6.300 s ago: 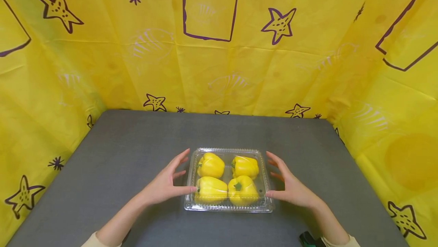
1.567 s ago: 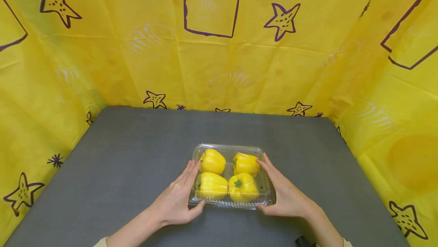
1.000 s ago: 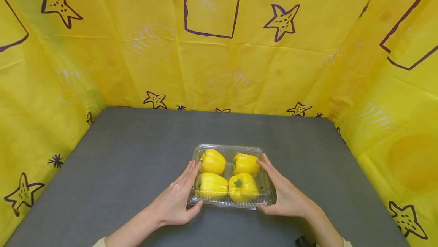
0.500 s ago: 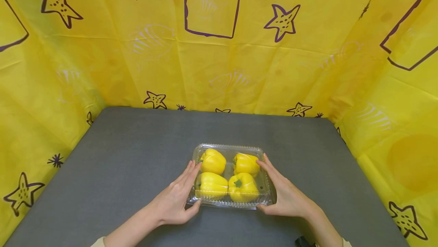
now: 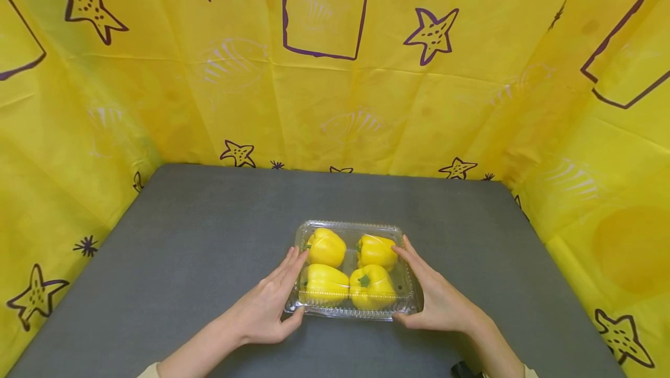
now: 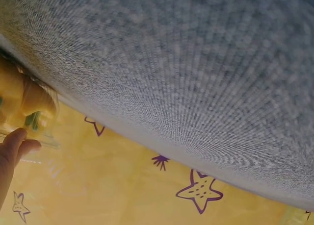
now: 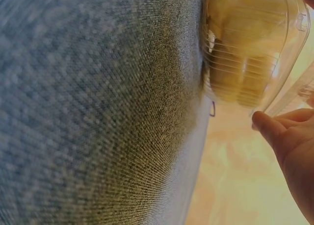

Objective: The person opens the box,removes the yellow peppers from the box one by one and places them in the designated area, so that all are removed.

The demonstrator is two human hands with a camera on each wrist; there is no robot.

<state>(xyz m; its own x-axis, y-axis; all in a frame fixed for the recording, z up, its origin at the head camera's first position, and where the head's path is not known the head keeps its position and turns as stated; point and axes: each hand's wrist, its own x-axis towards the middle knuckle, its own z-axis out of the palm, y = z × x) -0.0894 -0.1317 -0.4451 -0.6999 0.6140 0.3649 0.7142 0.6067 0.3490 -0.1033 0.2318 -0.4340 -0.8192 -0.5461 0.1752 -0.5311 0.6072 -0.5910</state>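
four yellow peppers (image 5: 325, 284) sit inside the clear box (image 5: 348, 313) on the grey bench (image 5: 235, 221). left grip (image 5: 268, 305) and right grip (image 5: 438, 296) hold its two sides, fingers now laid in where they stood off earlier, so the box seems steadied.

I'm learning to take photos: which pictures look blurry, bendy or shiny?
Head view: mostly sharp, glints on the clear box; left wrist view: grey table soft and grainy, its edge curved; right wrist view: backdrop bright and blurry beyond the right hand.
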